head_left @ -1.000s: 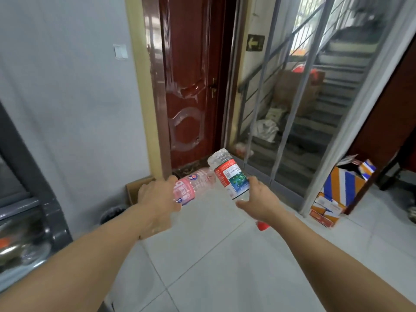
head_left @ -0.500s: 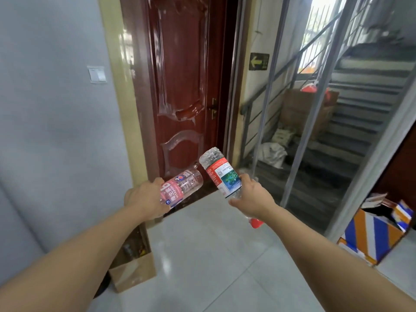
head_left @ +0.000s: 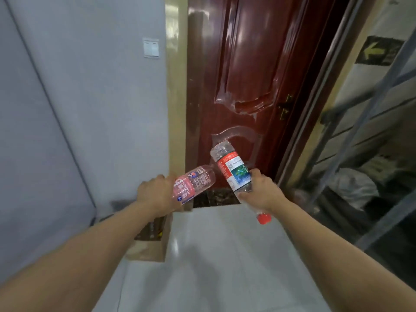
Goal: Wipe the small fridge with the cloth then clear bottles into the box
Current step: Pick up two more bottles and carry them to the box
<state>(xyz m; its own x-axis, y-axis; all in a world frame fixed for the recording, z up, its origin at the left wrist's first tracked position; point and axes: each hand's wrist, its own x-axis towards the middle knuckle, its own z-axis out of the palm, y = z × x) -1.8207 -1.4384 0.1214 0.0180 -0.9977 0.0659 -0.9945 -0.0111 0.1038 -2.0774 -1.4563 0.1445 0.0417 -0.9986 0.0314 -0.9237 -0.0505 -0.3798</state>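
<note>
My left hand (head_left: 156, 194) grips a clear bottle with a pink label (head_left: 193, 183), its base pointing right and up. A clear bottle with a red and blue label (head_left: 234, 171) is held in my right hand (head_left: 261, 191), upside down, red cap at the bottom. The two bottles nearly touch in front of the door. An open brown cardboard box (head_left: 149, 249) stands on the floor by the wall, below my left forearm, which hides part of it. Something lies inside it, too dark to name. The fridge and the cloth are out of view.
A dark red door (head_left: 243, 86) stands straight ahead in a yellow frame. A grey wall with a light switch (head_left: 151, 47) is on the left. A glass partition with metal bars (head_left: 371, 122) is on the right. The floor is pale tile (head_left: 225, 266).
The view has swung left and closer to the door and the cardboard box. Both hands still hold their bottles in the same pose. The striped box on the right has left the view.
</note>
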